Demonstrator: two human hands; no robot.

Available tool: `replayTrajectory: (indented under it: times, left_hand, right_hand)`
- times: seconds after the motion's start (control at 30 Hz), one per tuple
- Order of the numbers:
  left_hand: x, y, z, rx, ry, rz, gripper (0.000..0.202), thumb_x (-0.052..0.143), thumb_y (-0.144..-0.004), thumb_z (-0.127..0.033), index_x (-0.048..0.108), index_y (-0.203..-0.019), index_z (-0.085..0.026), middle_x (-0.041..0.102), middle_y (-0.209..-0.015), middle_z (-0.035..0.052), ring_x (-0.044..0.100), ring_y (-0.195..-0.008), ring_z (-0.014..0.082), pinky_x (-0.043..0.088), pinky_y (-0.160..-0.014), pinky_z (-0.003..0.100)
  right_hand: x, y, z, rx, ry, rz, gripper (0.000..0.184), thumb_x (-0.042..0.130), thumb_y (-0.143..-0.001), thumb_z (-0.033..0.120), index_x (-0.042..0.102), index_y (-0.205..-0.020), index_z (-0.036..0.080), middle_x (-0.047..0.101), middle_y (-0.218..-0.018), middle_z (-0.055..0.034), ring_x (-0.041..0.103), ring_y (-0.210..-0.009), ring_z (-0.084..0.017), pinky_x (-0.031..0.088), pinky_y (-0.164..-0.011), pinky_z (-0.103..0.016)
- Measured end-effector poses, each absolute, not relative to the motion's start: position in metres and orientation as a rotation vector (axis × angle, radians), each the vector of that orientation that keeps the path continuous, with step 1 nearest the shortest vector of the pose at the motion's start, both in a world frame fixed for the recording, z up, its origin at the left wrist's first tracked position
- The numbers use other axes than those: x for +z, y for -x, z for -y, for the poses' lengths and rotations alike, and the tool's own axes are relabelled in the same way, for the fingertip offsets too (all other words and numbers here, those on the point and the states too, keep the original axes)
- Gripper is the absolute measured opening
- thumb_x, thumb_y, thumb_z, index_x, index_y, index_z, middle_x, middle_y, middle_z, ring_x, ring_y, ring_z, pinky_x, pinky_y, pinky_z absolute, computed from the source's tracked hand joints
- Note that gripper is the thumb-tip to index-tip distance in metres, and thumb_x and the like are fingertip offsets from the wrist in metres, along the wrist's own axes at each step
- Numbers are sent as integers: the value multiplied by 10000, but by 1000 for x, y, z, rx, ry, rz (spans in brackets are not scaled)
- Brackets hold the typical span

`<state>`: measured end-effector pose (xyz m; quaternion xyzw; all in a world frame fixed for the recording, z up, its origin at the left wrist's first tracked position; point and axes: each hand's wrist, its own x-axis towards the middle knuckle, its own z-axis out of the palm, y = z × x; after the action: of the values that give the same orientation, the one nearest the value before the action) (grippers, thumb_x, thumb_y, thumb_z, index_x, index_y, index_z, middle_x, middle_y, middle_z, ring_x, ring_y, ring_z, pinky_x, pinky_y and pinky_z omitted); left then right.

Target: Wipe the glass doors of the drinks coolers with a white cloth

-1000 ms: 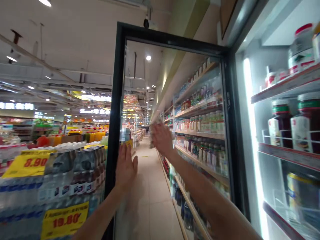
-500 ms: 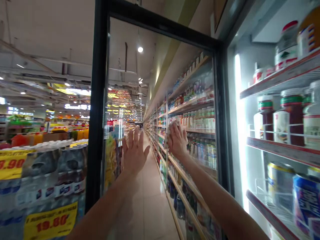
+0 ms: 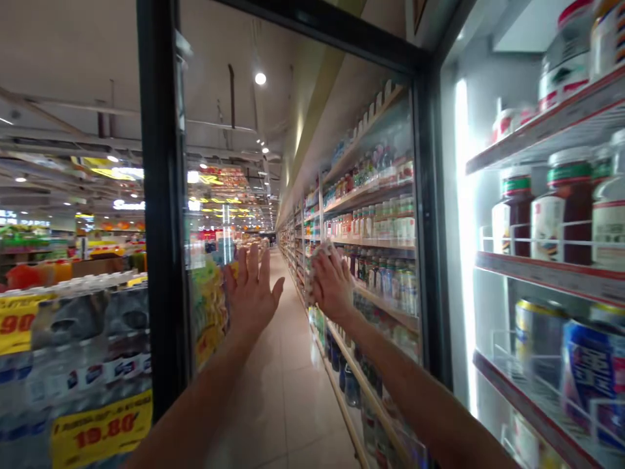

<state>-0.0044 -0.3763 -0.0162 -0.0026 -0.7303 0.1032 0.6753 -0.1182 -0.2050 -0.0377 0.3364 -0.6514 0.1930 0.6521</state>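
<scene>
Cloth (image 3: 322, 247) under the right hand (image 3: 334, 290), at the swung-out glass door (image 3: 163, 215).
The right grip is closed over the cloth; the left hand (image 3: 251, 299), fingers apart, faces the same door. Here, to its right, bottles (image 3: 510, 218) stand on lit shelves (image 3: 547, 273).

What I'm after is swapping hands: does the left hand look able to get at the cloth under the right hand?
Probably yes: the left hand looks empty, on the same side of the glass door, with nothing visible in between; the right hand covers much of the cloth, though.
</scene>
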Motion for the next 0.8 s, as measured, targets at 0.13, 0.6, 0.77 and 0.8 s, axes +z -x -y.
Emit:
replayTrajectory:
  times: [0.13,0.6,0.77,0.8]
  left_hand:
    - [-18,7,380,253,16,1658,644,431,-893,-408,196,-1448,-179,243,-1498,154,112,-1411,295,107,-1115,570]
    - [-42,14,382,260,8,1672,605,420,-906,-349,202,-1445,-179,257,-1490,155,133,-1406,294,124,-1111,566]
    - [-85,16,367,351,46,1669,637,464,-892,-314,173,-1449,-213,311,-1462,140,210,-1388,269,95,-1123,547]
    - [-88,17,366,356,46,1661,649,474,-887,-313,167,-1450,-215,312,-1461,139,212,-1387,267,92,-1125,541]
  right_hand:
    - [-41,130,188,479,-711,1463,442,345,-900,298,472,-1315,215,475,-1387,-73,270,-1373,-205,182,-1117,-442]
    - [-71,139,174,604,-545,1551,448,339,-900,272,467,-1324,206,486,-1375,-91,307,-1351,-240,199,-1101,-498]
    - [-75,147,163,858,-179,1589,522,292,-900,271,348,-1402,140,375,-1441,-162,250,-1373,-294,246,-1057,-555]
    - [-79,139,173,783,-289,1574,512,309,-897,265,365,-1393,149,390,-1435,-148,241,-1379,-283,237,-1071,-538]
